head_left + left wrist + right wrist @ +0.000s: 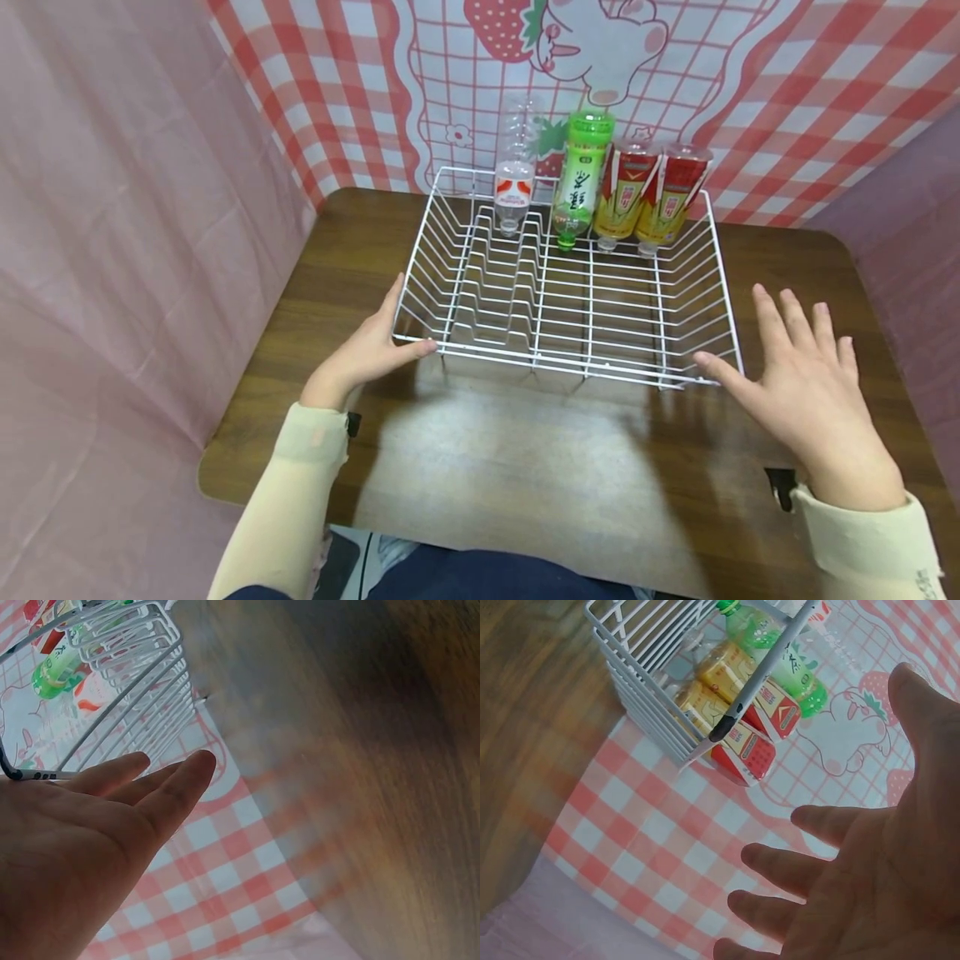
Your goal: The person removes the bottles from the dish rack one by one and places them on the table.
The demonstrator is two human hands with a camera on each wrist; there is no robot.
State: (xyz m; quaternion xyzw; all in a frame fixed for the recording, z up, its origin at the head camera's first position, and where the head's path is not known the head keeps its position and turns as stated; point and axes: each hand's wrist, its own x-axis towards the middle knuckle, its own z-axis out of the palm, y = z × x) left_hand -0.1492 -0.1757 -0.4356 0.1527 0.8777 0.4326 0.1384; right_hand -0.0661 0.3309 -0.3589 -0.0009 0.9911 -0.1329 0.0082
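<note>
Head view: straight left fingers (388,307) touched the rack (534,359), likely steadying it by the tabletop's (525,450) back edge; right fingers (771,322) spread empty.

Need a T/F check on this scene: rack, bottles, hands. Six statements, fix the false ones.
1. The green bottle is between the clear bottle and two red-and-yellow bottles. True.
2. The green bottle is right way up. False: it is upside down, cap at the bottom.
3. The left hand is at the white rack's near left corner. True.
4. The right hand grips a bottle. False: it is spread and holds nothing.
5. All bottles line the rack's near side. False: far side.
6. The table is brown. True.
</note>
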